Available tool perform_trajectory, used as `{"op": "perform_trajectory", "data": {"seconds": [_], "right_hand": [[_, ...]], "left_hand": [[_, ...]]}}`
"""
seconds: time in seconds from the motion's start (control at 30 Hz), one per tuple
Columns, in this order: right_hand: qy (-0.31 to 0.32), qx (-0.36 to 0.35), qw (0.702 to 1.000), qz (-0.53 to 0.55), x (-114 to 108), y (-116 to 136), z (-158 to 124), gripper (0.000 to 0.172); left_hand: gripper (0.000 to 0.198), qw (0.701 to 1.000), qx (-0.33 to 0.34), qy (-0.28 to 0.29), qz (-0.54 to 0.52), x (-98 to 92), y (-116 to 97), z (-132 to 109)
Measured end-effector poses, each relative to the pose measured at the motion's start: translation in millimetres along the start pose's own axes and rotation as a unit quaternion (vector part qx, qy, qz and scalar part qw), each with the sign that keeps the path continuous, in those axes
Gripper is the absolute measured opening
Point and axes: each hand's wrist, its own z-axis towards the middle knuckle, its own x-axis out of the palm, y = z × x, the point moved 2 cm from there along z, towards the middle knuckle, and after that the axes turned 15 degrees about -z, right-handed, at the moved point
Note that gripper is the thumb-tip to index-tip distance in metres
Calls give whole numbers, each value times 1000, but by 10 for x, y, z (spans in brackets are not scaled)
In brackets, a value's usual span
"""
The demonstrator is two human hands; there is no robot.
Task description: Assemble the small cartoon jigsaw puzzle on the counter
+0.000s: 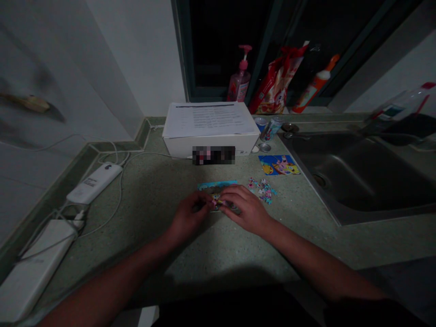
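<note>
Left hand (188, 217), right hand (245, 210), jigsaw pieces (218, 202) half hidden

A box (211, 147) sits at the back of the tabletop (153, 218), and a paper (209, 119) lies on top of it. A picture card (279, 165) and small puzzle pieces (262, 190) lie in front of the box, with a sink (357, 175) to their right. A soap bottle (239, 79) stands behind the box, and two power banks (34, 270) lie at the left.
</note>
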Motion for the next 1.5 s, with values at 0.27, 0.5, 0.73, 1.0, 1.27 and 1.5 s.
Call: {"op": "perform_trajectory", "data": {"seconds": [0.27, 0.5, 0.73, 1.0, 1.27, 1.5], "right_hand": [[-58, 63, 996, -36, -51, -148, -38, 15], [-10, 13, 1000, -16, -16, -67, -33, 16], [17, -7, 1000, -9, -2, 26, 3, 11], [-3, -5, 1000, -9, -8, 13, 8, 5], [18, -6, 1000, -4, 17, 15, -7, 10], [29, -29, 999, 5, 44, -4, -24, 14]], "left_hand": [[21, 999, -24, -47, 3, -66, 44, 23], [22, 999, -13, -26, -12, -33, 50, 15], [19, 999, -22, -24, -12, -26, 34, 19], [18, 1000, -27, 2, -13, 7, 39, 8], [17, 999, 0, 36, -5, 3, 16, 8], [18, 998, 8, 59, -25, 14, 57, -12]]}}
